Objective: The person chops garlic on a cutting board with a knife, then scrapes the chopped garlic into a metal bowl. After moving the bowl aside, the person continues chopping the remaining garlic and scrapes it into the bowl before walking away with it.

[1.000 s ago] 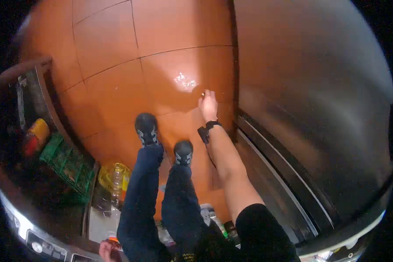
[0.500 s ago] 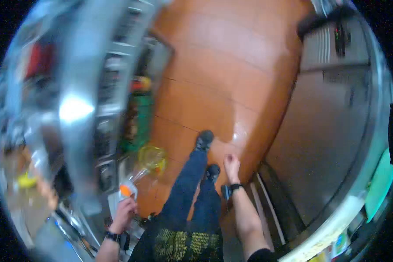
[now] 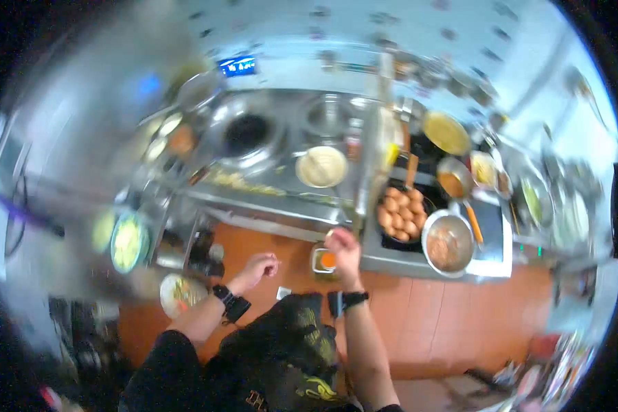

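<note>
In front of my body is my left hand [image 3: 257, 270], its fingers curled with nothing visible in them. To its right my right hand [image 3: 343, 246] is closed near the front edge of the stove counter; whether its fingers hold something is hidden by blur. Just below and left of that hand shows a container with an orange cap [image 3: 328, 260], apparently the clear jug of yellow liquid seen earlier. Whether my right hand touches it I cannot tell. Beyond the hands, a cream-coloured bowl [image 3: 321, 167] rests on the steel counter [image 3: 288, 204].
A pan of brown eggs [image 3: 401, 214] and a metal pot [image 3: 448, 242] stand on the right-hand counter. A wok [image 3: 247, 134] sits at the back. A teal bowl of chopped greens [image 3: 129, 242] and a plate of food [image 3: 182, 295] are at left. Orange tiled floor [image 3: 426, 309] shows below.
My view has swung from the floor and aisle to the stove counter. My left hand, earlier at the orange-capped jug, is now apart from it. My right hand is now near the orange cap.
</note>
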The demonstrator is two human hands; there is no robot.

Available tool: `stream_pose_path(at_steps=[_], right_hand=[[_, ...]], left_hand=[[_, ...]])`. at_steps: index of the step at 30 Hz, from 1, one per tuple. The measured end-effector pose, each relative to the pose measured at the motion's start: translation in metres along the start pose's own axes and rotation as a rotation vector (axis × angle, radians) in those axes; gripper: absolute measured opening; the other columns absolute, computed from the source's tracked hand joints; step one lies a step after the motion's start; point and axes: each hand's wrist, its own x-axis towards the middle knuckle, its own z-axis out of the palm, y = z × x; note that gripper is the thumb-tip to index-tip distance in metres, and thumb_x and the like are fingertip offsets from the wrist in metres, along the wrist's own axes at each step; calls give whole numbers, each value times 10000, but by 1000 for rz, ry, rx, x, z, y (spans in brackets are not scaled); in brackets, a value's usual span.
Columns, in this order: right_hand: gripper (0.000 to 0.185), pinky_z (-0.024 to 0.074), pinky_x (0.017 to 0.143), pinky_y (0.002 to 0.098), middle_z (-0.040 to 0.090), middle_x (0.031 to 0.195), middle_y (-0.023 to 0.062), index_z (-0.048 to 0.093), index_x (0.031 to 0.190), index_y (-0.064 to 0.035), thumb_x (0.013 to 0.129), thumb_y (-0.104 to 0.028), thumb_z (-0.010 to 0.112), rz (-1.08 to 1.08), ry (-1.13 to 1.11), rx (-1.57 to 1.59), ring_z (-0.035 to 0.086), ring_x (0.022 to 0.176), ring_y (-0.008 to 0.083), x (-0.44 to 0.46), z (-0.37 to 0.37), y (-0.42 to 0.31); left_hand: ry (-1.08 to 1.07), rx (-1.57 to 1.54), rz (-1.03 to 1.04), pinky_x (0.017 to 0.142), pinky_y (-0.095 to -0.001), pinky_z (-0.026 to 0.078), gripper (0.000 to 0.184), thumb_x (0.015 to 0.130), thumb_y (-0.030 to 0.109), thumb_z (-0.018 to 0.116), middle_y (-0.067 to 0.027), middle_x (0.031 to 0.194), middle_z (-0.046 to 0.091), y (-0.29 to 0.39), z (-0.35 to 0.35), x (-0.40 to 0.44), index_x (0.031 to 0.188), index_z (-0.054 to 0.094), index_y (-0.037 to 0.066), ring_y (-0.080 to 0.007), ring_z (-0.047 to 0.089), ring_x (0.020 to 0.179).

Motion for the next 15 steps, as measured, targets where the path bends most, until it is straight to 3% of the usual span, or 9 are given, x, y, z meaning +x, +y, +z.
stream_pose_path(at_steps=[2,4,6,7,9,11,13,15], right_hand=[[366,587,856,298,754,1135,87,693,1340,19,993,-84,750,63,25,-225,703,958,145,37,25,3],[402,593,835,298,743,1174,112,674,1377,42,1005,-96,739,154,23,-155,706,971,166,58,43,-3],[315,602,799,302,755,1117,120,702,1288,54,1018,-107,725,166,-13,-147,716,937,170,69,56,25],[275,608,778,310,762,1085,125,709,1237,55,1025,-121,721,268,-73,-271,726,911,171,70,72,31],[266,619,760,324,761,1045,120,708,1201,44,1031,-160,722,421,-218,-489,736,888,169,81,121,53],[312,627,767,333,747,1032,101,695,1232,22,1026,-209,730,512,-398,-650,736,895,162,92,189,110],[316,637,730,341,739,995,79,701,1218,8,1037,-250,721,532,-621,-613,744,882,166,98,271,173],[297,642,731,341,739,996,81,695,1191,-2,1044,-260,711,601,-751,-699,750,864,181,84,403,165]], left_hand=[[101,21,90,623,-271,410,249,1048,188,644,-8,755,599,-12,-53,-23,824,626,80,-99,526,662],[290,2,99,612,-280,415,219,1042,195,665,-19,759,610,-22,-107,-40,863,669,69,-106,535,658],[527,-102,7,599,-293,421,193,1039,199,683,-26,753,620,-51,-157,-45,915,716,54,-117,544,648],[522,72,412,589,-317,433,159,1031,166,678,-25,722,622,-101,-191,-40,999,756,32,-128,556,640],[634,-104,181,587,-328,442,155,1015,158,686,-23,709,617,-167,-260,-39,990,748,18,-132,555,635],[786,-139,6,586,-335,448,152,996,156,697,-20,700,609,-176,-317,-59,973,739,12,-133,557,637],[978,-40,-158,588,-338,450,152,974,160,712,-14,695,598,-167,-345,-101,947,727,11,-131,565,648],[1063,-128,-139,583,-326,457,184,969,179,736,2,680,569,-180,-369,-144,896,704,12,-124,551,631]])
